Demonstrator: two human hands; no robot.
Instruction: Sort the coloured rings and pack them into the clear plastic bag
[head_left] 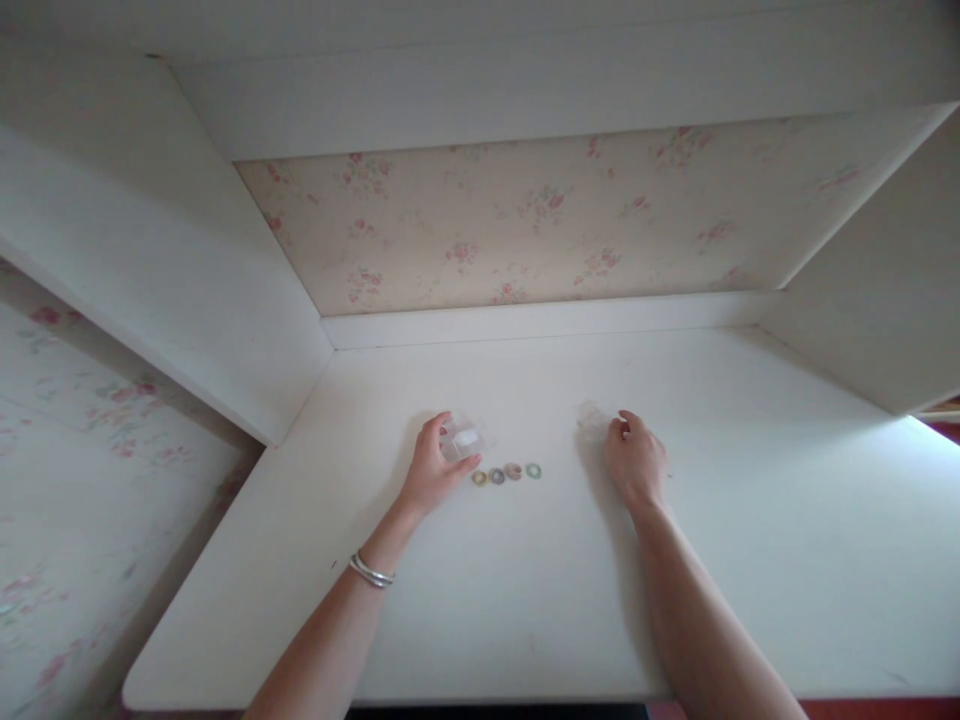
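Observation:
My left hand (435, 465) is closed around a small clear plastic box (462, 438), fingers on its far side and thumb on its near side. Pinched in the curled fingers of my right hand (636, 455) is a see-through plastic piece (595, 415), too faint to tell whether it is a lid. Between the hands, several small rings lie in a short row on the white tabletop: a yellow ring (474, 479), a grey-blue ring (491, 477), a pinkish-brown ring (513, 478) and a pale green ring (539, 471). The yellow one is close to my left thumb.
The white tabletop (480, 600) is boxed in by a left side panel (217, 330), a right side panel (885, 290) and a low back ledge (555, 320). Floral wallpaper (480, 230) covers the back. A white shelf (525, 90) runs overhead.

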